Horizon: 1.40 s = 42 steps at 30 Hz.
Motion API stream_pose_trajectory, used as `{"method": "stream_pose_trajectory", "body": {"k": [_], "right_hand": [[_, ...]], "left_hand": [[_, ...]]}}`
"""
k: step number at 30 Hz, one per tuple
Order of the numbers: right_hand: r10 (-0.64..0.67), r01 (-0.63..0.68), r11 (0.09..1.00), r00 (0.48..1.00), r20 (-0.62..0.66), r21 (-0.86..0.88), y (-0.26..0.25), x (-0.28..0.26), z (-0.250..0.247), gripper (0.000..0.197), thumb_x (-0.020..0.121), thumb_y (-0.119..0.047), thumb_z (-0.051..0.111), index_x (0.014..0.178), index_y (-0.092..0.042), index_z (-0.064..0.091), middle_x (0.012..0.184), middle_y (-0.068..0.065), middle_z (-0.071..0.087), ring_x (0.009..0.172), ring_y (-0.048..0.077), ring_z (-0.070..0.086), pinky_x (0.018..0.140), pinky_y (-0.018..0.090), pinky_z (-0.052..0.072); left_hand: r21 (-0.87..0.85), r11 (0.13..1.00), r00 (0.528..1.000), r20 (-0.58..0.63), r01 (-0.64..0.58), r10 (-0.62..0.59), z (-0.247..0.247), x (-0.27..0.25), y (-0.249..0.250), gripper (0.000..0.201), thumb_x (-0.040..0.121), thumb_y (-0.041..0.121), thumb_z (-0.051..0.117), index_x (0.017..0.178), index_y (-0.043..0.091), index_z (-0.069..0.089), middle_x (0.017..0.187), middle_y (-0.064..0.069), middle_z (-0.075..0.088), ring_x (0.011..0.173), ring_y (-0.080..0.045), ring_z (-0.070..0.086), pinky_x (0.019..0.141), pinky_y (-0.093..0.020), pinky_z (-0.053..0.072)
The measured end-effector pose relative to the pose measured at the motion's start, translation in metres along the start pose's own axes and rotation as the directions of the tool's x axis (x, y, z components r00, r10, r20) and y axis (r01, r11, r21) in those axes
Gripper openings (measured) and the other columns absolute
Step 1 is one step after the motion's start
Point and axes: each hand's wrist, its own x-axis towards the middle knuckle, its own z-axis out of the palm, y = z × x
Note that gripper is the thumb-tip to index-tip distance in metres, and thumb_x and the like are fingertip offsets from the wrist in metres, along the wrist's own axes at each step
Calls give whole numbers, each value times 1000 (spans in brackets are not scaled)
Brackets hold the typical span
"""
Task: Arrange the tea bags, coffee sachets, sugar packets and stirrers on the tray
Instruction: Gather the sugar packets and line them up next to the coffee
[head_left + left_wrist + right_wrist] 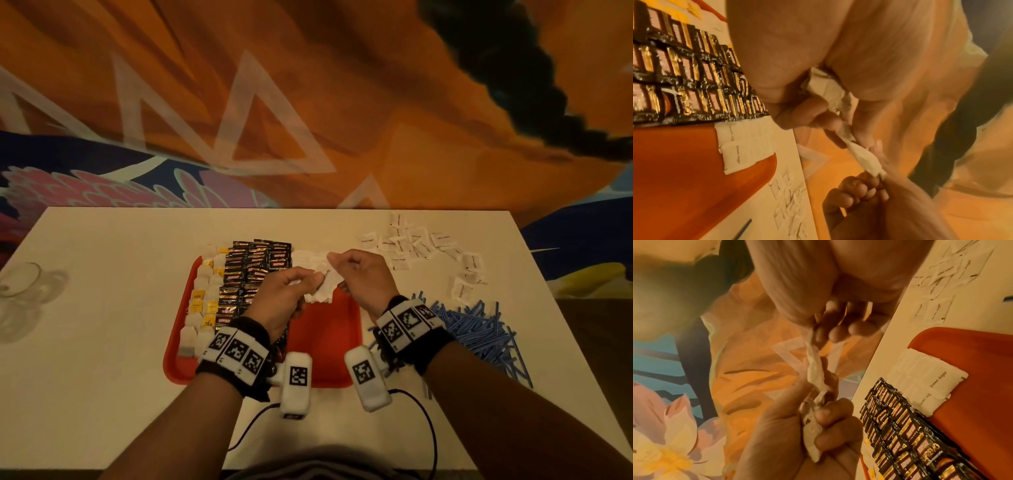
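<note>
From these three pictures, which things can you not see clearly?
- Head view: the left hand and right hand cover the tray's middle.
- Head view: print on the loose sugar packets is too small to read.
- Wrist views: how many held sugar packets there are; fingers hide it.

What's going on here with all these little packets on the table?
A person is stocking a red tray. Tea bags and coffee sachets already sit in rows on its left side. Both hands, left hand and right hand, hold a bunch of sugar packets above the tray. More packets and blue stirrers wait on the table.
</note>
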Motion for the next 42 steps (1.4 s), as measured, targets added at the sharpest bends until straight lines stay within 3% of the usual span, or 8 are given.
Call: {"method": "stream_pose_trajectory", "body": {"k": [4, 9, 15, 18, 23, 29, 38, 42], "right_hand": [[72, -78, 995, 994, 83, 62, 6, -2, 0, 37, 77, -48, 75, 90, -14, 67, 75, -3, 71, 68, 11, 64, 57, 28, 48], [89, -100, 993, 981, 171, 57, 12, 1, 2, 20, 82, -17, 77, 95, -4, 68, 79, 9, 72, 67, 13, 64, 55, 25, 47], [84, -92, 994, 989, 118, 62, 11, 12, -1, 8, 90, -14, 67, 85, -10, 70, 75, 5, 65, 65, 13, 59, 55, 26, 45], [85, -65, 994, 970, 227, -93, 10, 15, -2, 14, 93, -20, 65, 84, -10, 67, 74, 7, 63, 64, 10, 56, 54, 23, 44], [79, -68, 995, 981, 177, -69, 22, 21, 9, 40, 97, -38, 56, 86, 0, 57, 95, 31, 61, 66, 23, 56, 50, 27, 44], [190, -211, 977, 933, 306, 37, 41, 9, 19, 20, 90, -19, 69, 106, -7, 69, 86, 4, 71, 68, 10, 63, 54, 23, 47], [316, -268, 909, 943, 108, -319, 118, 41, 35, 27, 87, -30, 71, 98, -5, 72, 74, -1, 74, 74, 14, 70, 79, 39, 59], [399, -342, 850, 914, 66, -400, 150, 62, 54, 29, 85, -39, 71, 97, -13, 69, 97, 4, 74, 84, 15, 69, 75, 27, 55]], "left_hand": [[-184, 981, 996, -52, 61, -71, 3, 2, -2, 8, 95, 18, 65, 96, 13, 70, 69, 3, 62, 49, -10, 43, 40, -20, 32], [-361, 921, 985, -30, 145, -167, 3, 4, -4, 5, 92, 18, 67, 94, 14, 65, 72, 3, 61, 49, -9, 44, 37, -19, 32], [-204, 965, 985, -25, 162, -171, 1, 4, -8, 19, 92, 7, 65, 111, 10, 63, 71, 3, 66, 49, -10, 45, 40, -22, 31], [-175, 972, 983, -64, 159, -172, -2, 5, -7, 14, 94, 24, 67, 102, 13, 68, 74, 4, 67, 50, -10, 45, 46, -25, 30], [-179, 974, 970, -176, 136, -168, -4, 8, -12, 19, 90, 32, 72, 96, 13, 73, 66, 6, 64, 51, -10, 46, 48, -24, 32], [-184, 973, 955, -236, 141, -182, -9, 14, -26, 19, 90, 32, 73, 96, 14, 74, 76, -1, 62, 51, -10, 48, 45, -25, 36], [-211, 914, 848, -348, 345, -400, -47, 16, -63, 8, 95, 23, 65, 101, 18, 69, 87, 0, 67, 60, -11, 53, 49, -23, 38], [-198, 910, 837, -357, 365, -414, -69, 11, -75, 11, 97, 21, 61, 102, 20, 71, 82, 1, 65, 58, -10, 51, 47, -23, 37]]}}
